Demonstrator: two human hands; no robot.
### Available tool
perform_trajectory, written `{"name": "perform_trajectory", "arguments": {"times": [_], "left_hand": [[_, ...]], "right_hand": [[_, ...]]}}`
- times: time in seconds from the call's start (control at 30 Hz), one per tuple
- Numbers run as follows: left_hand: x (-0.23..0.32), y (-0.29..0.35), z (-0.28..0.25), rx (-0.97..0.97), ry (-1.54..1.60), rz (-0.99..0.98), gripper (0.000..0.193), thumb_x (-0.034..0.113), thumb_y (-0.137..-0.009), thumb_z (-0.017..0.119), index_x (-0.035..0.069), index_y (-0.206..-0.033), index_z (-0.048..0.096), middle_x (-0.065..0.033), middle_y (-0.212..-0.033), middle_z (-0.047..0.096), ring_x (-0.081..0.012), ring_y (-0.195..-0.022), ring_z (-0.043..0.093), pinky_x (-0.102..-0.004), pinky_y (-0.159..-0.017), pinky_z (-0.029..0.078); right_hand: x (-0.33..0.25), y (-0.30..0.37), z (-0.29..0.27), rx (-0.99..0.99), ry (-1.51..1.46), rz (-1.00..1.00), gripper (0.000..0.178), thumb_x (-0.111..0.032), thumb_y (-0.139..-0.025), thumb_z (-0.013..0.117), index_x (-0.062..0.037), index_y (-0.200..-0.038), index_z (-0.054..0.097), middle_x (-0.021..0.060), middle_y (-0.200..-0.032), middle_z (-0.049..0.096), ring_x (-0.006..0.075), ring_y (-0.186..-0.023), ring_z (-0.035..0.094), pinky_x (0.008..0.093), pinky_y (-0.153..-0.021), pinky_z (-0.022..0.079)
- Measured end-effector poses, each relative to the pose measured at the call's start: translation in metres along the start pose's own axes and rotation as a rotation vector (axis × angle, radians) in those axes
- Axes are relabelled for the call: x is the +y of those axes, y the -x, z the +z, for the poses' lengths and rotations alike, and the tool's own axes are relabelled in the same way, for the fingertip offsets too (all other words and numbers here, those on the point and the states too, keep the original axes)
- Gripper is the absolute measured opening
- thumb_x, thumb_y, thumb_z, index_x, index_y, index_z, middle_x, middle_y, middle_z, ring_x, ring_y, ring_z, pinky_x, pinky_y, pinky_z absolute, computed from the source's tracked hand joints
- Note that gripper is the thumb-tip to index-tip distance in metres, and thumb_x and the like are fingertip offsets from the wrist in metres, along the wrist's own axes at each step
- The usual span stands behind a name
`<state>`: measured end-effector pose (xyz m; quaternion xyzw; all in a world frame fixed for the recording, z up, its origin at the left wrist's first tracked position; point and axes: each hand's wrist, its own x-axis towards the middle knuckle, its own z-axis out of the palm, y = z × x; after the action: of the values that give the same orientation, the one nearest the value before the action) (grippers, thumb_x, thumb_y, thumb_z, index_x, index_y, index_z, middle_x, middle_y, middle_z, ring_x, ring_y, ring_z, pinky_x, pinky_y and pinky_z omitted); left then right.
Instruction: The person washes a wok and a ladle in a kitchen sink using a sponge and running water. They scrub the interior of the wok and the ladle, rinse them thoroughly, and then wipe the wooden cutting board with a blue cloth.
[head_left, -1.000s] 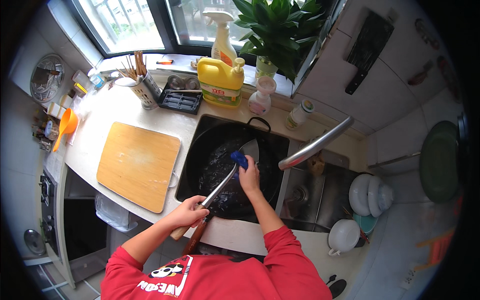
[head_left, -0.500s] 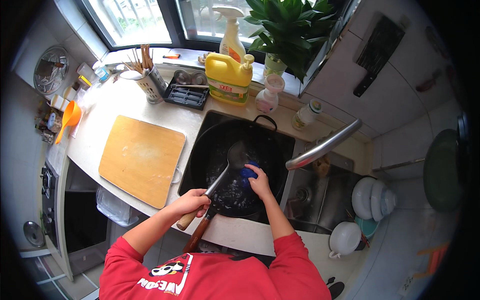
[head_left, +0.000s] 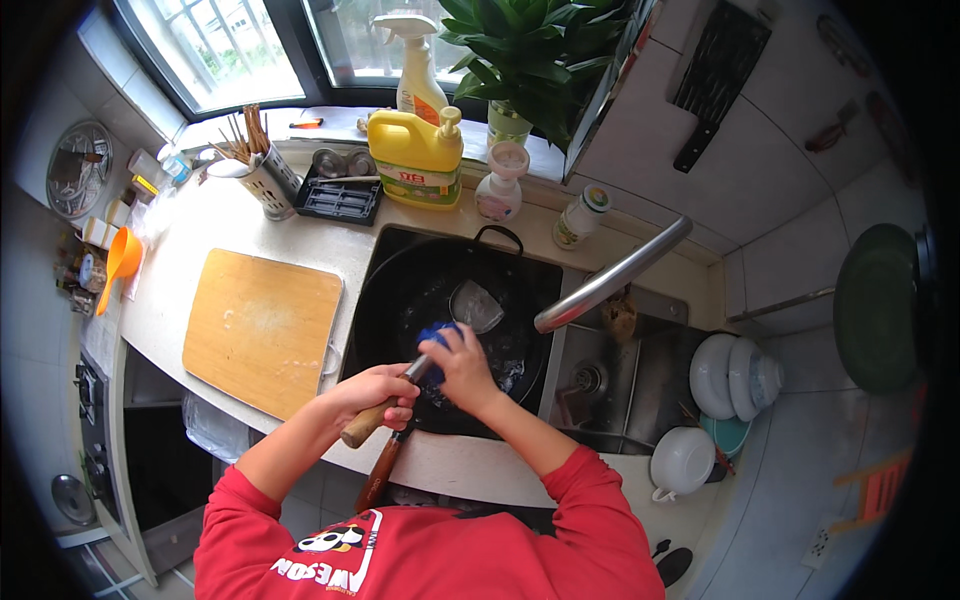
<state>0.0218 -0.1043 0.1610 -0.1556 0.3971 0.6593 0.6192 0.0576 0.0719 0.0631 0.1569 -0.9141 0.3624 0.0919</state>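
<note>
My left hand [head_left: 378,390] is closed around the handle of a metal wok spatula [head_left: 476,308] with a wooden grip end. The spatula slants up over a large black wok [head_left: 385,300], its blade above the water. My right hand [head_left: 464,368] is wrapped round a blue scrubbing cloth [head_left: 436,336] and presses it against the spatula's metal shaft, just beyond my left hand. Dark water with some suds [head_left: 511,374] shows in the wok. The wok's brown wooden handle [head_left: 378,474] points toward me, below my left hand.
A wooden cutting board [head_left: 262,325] lies on the counter at left. Behind the wok stand a yellow jug [head_left: 415,160], a pump bottle [head_left: 499,190] and a jar [head_left: 581,217]. A faucet [head_left: 620,275] reaches over from the right, near the sink [head_left: 640,375] and stacked white bowls [head_left: 712,375].
My right hand has moved with the blue cloth from near the spatula's blade down its shaft toward my left hand. The whole view has shifted slightly.
</note>
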Motion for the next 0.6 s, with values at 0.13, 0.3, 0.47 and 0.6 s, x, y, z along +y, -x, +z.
{"name": "perform_trajectory", "arguments": {"times": [0.13, 0.3, 0.47, 0.6], "left_hand": [[-0.006, 0.019, 0.006, 0.015, -0.023, -0.025, 0.015, -0.002, -0.083, 0.046, 0.008, -0.085, 0.036, -0.004, -0.062, 0.041, -0.0116, -0.042, 0.042, -0.0259, -0.041, 0.034], [-0.019, 0.033, 0.003, 0.141, -0.404, 0.024, 0.045, -0.002, -0.083, 0.045, 0.009, -0.126, 0.034, -0.0023, -0.063, 0.042, -0.01, -0.043, 0.044, -0.0243, -0.042, 0.037], [-0.034, 0.068, 0.006, 0.447, -1.067, 0.022, 0.067, 0.005, -0.078, 0.052, 0.011, -0.139, 0.025, -0.0088, -0.066, 0.051, -0.0191, -0.052, 0.055, -0.0313, -0.051, 0.047], [-0.067, 0.081, -0.013, 0.713, -1.535, 0.297, 0.064, 0.001, -0.071, 0.051, 0.012, -0.133, 0.037, -0.0186, -0.075, 0.057, -0.0355, -0.062, 0.058, -0.0423, -0.058, 0.048]], "right_hand": [[0.051, 0.005, 0.023, -0.011, 0.105, 0.115, 0.036, 0.004, -0.06, 0.061, -0.013, -0.092, 0.06, 0.0092, -0.097, 0.052, 0.0343, -0.096, 0.048, 0.0414, -0.082, 0.043], [0.066, 0.007, 0.048, 0.076, 0.01, 0.291, 0.035, 0.005, -0.06, 0.056, -0.0117, -0.091, 0.06, 0.0109, -0.093, 0.054, 0.0344, -0.089, 0.05, 0.0412, -0.077, 0.044], [0.093, 0.027, 0.037, -0.118, 0.117, 0.483, 0.039, -0.003, -0.067, 0.057, -0.0106, -0.105, 0.059, 0.0182, -0.119, 0.047, 0.0383, -0.112, 0.042, 0.0435, -0.093, 0.039], [0.065, 0.02, 0.015, -0.033, -0.123, 0.635, 0.029, -0.013, -0.078, 0.059, -0.0048, -0.106, 0.059, 0.02, -0.111, 0.055, 0.0362, -0.101, 0.054, 0.0415, -0.088, 0.045]]}}
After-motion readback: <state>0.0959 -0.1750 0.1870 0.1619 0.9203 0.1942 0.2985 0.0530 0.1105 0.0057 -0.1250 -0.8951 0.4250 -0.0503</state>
